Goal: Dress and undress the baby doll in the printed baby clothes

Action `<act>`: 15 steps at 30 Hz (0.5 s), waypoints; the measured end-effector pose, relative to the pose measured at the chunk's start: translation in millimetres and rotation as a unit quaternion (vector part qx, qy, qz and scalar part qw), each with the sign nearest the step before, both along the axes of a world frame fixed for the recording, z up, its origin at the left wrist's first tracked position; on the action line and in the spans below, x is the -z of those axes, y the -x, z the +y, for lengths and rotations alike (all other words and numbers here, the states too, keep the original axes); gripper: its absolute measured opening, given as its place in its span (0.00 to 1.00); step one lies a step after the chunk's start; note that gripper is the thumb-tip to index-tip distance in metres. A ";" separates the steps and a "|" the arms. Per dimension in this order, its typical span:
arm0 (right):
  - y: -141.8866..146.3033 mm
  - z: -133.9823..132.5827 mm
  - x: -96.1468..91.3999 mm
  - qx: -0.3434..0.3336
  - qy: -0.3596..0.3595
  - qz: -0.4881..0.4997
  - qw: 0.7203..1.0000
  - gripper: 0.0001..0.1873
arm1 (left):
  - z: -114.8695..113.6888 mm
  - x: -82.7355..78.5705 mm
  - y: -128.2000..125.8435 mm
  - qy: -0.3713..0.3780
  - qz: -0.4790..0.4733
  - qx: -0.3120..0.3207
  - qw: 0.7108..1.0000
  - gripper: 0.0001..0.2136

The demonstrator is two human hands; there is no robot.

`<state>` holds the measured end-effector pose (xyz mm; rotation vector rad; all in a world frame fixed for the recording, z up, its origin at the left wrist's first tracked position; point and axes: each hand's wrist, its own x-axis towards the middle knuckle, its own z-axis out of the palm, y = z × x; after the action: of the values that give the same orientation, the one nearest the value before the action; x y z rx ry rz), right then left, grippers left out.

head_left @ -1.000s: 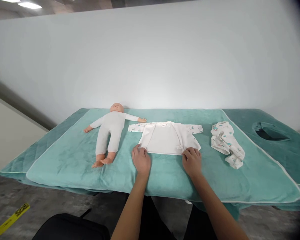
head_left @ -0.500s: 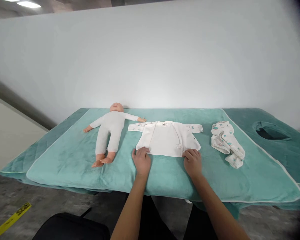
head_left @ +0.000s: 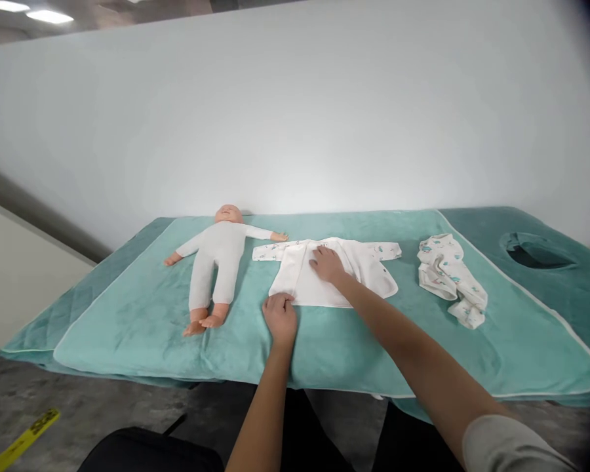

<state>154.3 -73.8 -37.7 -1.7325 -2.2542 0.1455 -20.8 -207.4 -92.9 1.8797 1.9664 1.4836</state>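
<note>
A white baby shirt (head_left: 368, 275) lies spread flat on the teal towel (head_left: 137, 314), its printed sleeves stretched out to both sides. My left hand (head_left: 279, 314) rests at the shirt's lower left corner, fingers curled on the hem. My right hand (head_left: 327, 263) lies flat and open on the shirt's chest near the collar. A baby doll (head_left: 216, 259) in a pale bodysuit lies on its back to the left of the shirt, arms out.
A crumpled pair of printed baby trousers (head_left: 450, 275) lies right of the shirt. The padded table has a face hole (head_left: 538, 252) at the far right. A white wall runs behind. A yellow tape strip (head_left: 22, 438) marks the floor at lower left.
My right hand left the shirt's lower right hem and reached forward onto the chest near the collar. My left hand stayed at the lower left corner.
</note>
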 end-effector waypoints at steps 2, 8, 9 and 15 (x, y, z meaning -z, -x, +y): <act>5.6 23.1 7.7 0.027 -0.007 0.003 1.000 0.22 | 1.9 5.5 0.8 -0.001 0.002 0.000 1.000 0.11; 12.2 44.5 28.8 0.049 -0.039 0.010 0.998 0.21 | 2.9 8.0 0.0 -0.002 0.009 0.000 1.000 0.11; 12.5 44.4 30.8 0.044 -0.043 0.010 0.998 0.21 | 2.2 6.0 -0.7 -0.003 0.008 -0.001 1.000 0.11; 11.5 42.2 34.0 -0.008 -0.032 0.015 0.999 0.22 | -1.4 -8.4 -4.9 0.004 -0.013 -0.014 1.000 0.12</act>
<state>142.9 -31.7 -71.6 -1.6700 -2.2266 0.0992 -15.9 -208.8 -84.5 1.8285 1.9929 1.4973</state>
